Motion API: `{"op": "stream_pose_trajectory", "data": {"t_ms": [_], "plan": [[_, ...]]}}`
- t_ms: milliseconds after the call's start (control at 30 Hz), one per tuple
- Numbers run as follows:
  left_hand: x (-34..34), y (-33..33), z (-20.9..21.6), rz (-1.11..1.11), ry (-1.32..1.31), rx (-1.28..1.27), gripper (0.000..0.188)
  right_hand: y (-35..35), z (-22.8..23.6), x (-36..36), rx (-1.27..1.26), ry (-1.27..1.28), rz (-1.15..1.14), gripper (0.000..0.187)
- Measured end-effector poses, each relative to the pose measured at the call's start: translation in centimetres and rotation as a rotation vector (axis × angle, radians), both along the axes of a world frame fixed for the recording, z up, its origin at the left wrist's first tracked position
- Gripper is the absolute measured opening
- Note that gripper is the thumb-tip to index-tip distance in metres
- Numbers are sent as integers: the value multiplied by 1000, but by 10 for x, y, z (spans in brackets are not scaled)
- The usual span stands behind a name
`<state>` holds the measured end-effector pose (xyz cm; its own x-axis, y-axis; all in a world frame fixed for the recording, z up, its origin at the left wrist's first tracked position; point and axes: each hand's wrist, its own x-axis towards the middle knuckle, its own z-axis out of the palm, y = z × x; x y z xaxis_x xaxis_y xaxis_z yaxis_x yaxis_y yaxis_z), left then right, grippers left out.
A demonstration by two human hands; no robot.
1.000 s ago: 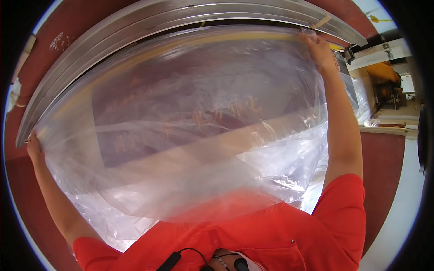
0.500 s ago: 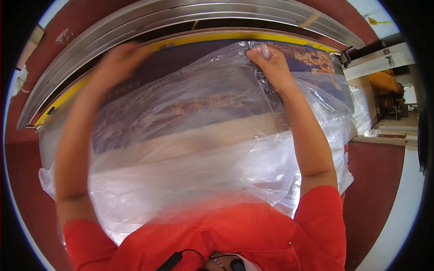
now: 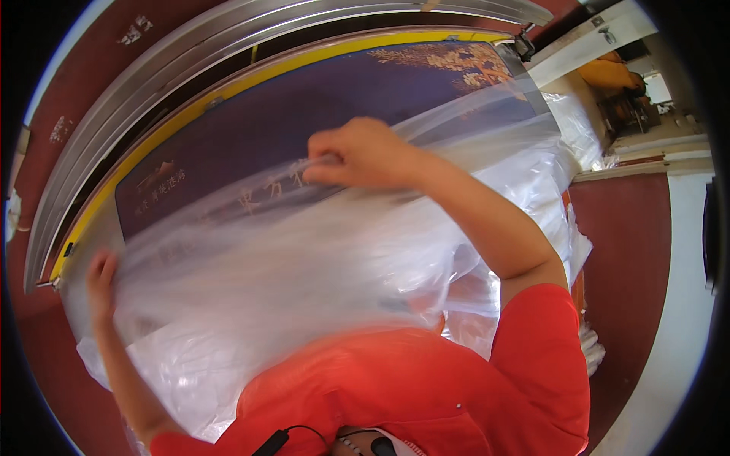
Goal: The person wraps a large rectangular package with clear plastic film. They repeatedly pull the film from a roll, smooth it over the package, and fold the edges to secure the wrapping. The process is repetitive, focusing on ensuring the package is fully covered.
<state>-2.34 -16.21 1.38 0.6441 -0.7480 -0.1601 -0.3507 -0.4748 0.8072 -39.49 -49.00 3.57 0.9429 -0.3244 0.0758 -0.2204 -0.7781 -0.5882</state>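
Observation:
A large clear plastic sheet spreads in front of me, smeared by motion. Beneath its upper edge lies a dark blue printed panel with a golden blossom pattern at the far right and pale lettering. My right hand is closed on the sheet's upper edge, above the middle of the panel. At the left, my left hand has its fingers curled at the sheet's left end, beside the panel's lower left corner; it is slightly blurred.
A yellow strip borders the panel's far side, with curved grey metal rails beyond. More crumpled clear plastic lies at the right. A white beam and machinery stand at the far right, above the dark red floor.
Both hands have come down toward me, the right also leftward and the left outward. The sheet's upper edge has drawn back, uncovering more of the panel. The view has shifted and tilted.

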Motion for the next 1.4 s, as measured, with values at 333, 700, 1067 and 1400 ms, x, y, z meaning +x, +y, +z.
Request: {"op": "stream_pose_trajectory", "data": {"t_ms": [333, 700, 1067, 1400], "plan": [[139, 265, -15, 931, -744, 1059, 41, -56, 56, -125, 121, 235, -27, 23], [279, 149, -93, 432, -1007, 489, 33, -70, 78, -122, -748, -301, -183, 45], [193, 183, -68, 491, -887, 490, 29, -169, -43, -161, -772, 314, -808, 67], [161, 205, -62, 501, -873, 484, 25, -119, -36, -118, -776, 269, -548, 41]]}}
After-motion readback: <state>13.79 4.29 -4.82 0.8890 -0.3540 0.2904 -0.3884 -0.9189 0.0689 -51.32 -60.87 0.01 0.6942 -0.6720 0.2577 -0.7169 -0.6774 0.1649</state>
